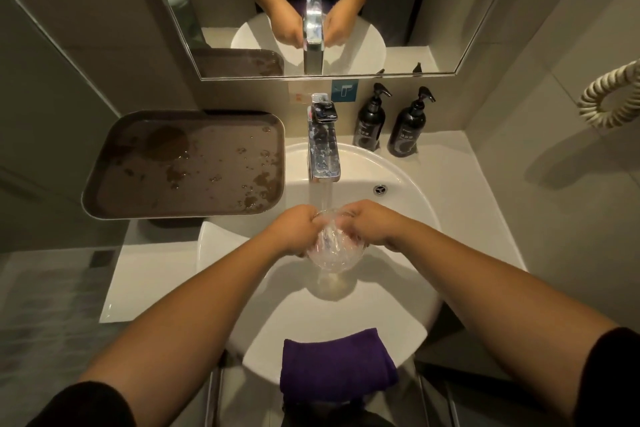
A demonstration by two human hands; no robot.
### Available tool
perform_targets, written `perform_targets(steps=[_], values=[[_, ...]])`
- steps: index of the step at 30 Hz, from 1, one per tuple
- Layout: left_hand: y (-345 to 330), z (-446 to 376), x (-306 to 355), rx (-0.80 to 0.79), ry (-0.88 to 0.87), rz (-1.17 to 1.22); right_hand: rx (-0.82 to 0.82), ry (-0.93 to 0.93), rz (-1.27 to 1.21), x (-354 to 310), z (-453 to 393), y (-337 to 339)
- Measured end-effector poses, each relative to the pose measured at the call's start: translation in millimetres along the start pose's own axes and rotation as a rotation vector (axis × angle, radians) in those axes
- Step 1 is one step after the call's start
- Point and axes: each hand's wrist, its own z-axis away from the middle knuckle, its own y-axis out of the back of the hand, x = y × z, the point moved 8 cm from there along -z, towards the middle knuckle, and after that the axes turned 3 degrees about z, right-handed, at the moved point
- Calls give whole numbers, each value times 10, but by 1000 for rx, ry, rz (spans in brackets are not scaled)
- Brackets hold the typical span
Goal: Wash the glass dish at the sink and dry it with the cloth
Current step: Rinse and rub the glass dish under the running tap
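Observation:
A clear glass dish (334, 253) is held over the white sink (408, 191), under water running from the chrome tap (323, 149). My left hand (294, 229) grips the dish's left rim. My right hand (370, 227) grips its right rim, with fingers curled into the bowl. Water spills off the dish's lower edge into the basin. A folded purple cloth (334, 364) lies draped over the sink's near rim, below both forearms.
A wet brown tray (187, 163) sits left of the tap. Two dark pump bottles (370, 120) (407, 128) stand at the back right. A mirror (381, 10) hangs above the tap, and a coiled cord (606, 97) hangs on the right wall.

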Motion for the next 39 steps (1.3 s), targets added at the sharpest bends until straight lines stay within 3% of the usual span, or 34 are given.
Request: perform_targets(steps=[2,4,6,9,13,14,16,17,19,22,25,29,32,34,37,38,39], values=[[99,-14,-4,193,12,-13,167,1,-143,-17,0,60],[170,17,-73,452,52,124,386,-29,-346,25,29,76],[159,31,-143,555,94,296,482,-59,-386,55,50,50],[103,-70,-108,335,61,345,382,-9,-210,34,22,86],[-19,-9,-1,-84,-2,114,-42,80,79,-75,59,-14],[-41,8,31,-98,-24,68,-62,88,138,-90,66,-14],[-8,-10,72,31,-81,-33,32,137,173,-139,58,64],[30,-33,68,135,-101,-63,95,153,116,-167,78,95],[102,-28,12,322,-112,-24,132,72,-223,-59,107,78],[154,87,15,478,-213,10,-56,-241,-765,204,123,-238],[94,177,109,453,-401,-96,-118,-384,-926,280,84,-385],[19,253,138,346,-516,-106,28,-303,-1100,161,11,-322],[-26,311,111,254,-361,76,149,-152,-1109,145,-90,-185],[-122,311,48,142,-220,439,180,-32,-1018,68,-107,-102],[-196,200,-105,14,-23,1225,164,110,-927,-27,-81,-22],[-191,160,-120,9,22,1361,135,156,-896,-53,-80,-21],[-178,125,-151,47,79,1338,97,189,-844,-82,-78,-36]])
